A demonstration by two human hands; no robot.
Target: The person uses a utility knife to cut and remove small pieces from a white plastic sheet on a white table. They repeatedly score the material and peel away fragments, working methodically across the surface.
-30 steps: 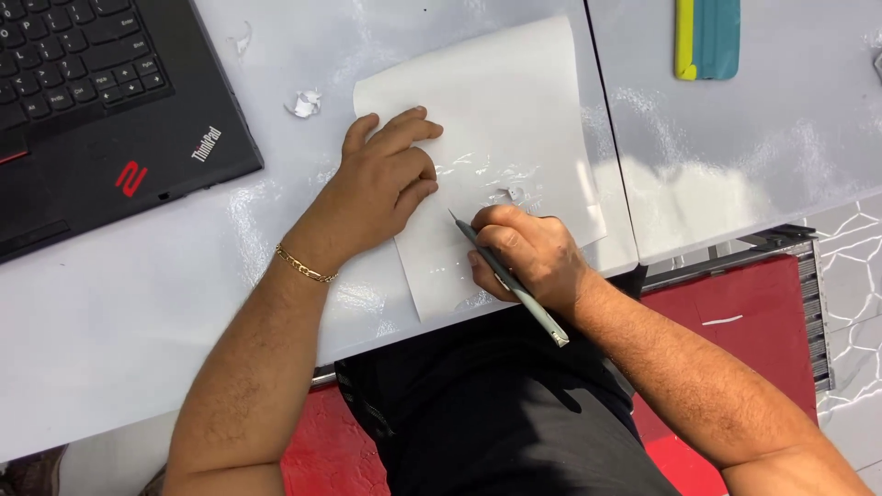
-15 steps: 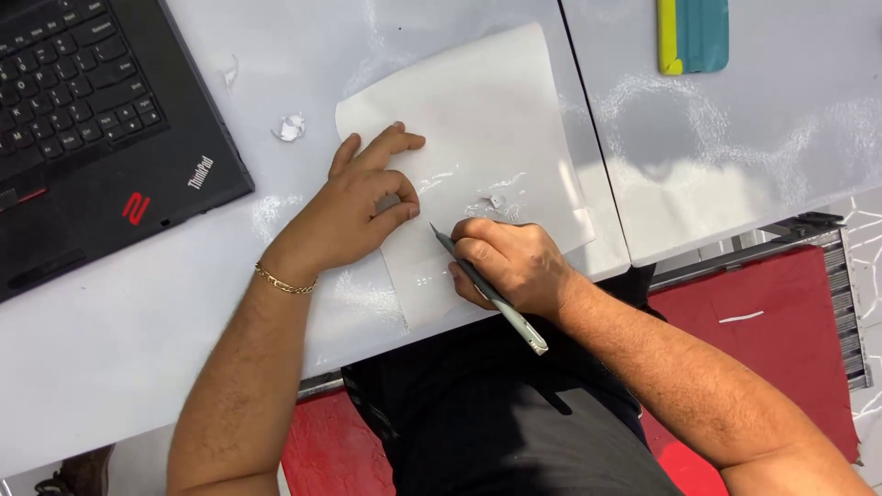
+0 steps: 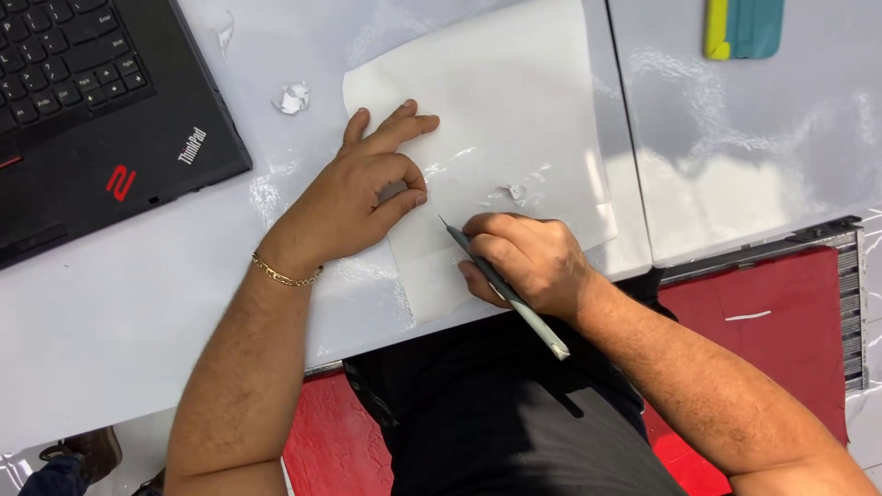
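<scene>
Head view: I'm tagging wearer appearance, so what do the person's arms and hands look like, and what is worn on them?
Both forearms are bare and hairy, with no sleeves in view. The left hand has a thin gold chain bracelet at its wrist. The right hand shows no glove, ring or watch.

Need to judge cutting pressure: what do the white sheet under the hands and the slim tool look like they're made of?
White sheet: looks like thin glossy film or coated paper; it lies flat, shows shiny streaks and small torn bits. Slim tool in the right hand: apparently grey metal, matte, pen-shaped with a fine point; a plastic body can't be ruled out. The left hand presses the sheet down.
</scene>
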